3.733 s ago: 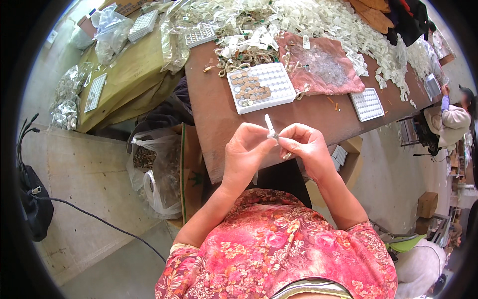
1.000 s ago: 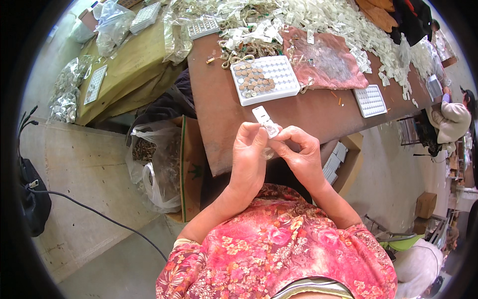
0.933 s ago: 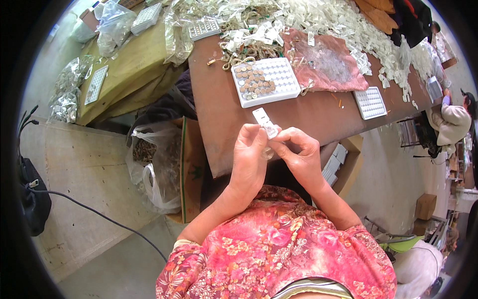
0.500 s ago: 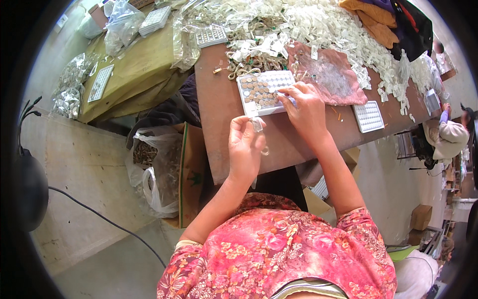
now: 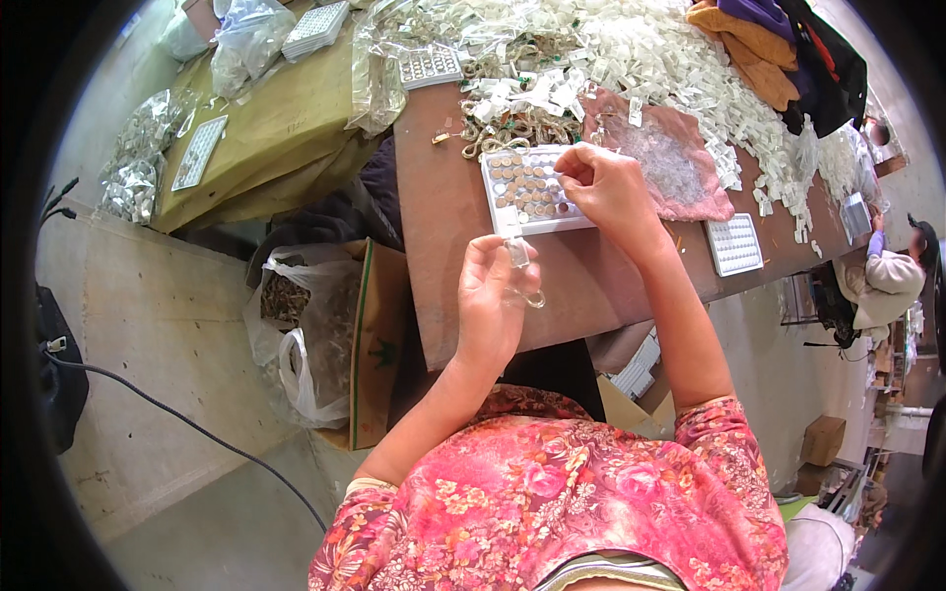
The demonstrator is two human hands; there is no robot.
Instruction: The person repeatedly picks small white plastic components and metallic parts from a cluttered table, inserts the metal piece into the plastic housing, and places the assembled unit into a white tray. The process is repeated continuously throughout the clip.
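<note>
Head view: the landmark is the white compartment tray [image 5: 562, 226] on the brown table [image 5: 434, 227], its left part filled with small round discs [image 5: 512, 183], mostly tan. Just in front of its near left corner, the left hand [image 5: 492, 291] has thumb and fingers closed on a small white-and-clear plastic piece [image 5: 517, 252] — the white end points toward the tray, and a pale loop [image 5: 535, 299] hangs beside the fingers. The right hand [image 5: 609, 192] arches over the tray's right part, thumb and forefinger drawn close together above the compartments; whether anything sits between them I cannot tell.

Behind the tray lie bundled cords [image 5: 512, 130] and, farther back, a broad heap of translucent plastic pieces [image 5: 641, 49]. To its right is a pink cloth [image 5: 709, 203] bearing clear bits; beyond that, a second white tray [image 5: 735, 244]. Left of the tray and lower down — a cardboard box [image 5: 371, 379] with a plastic bag [image 5: 320, 379].
</note>
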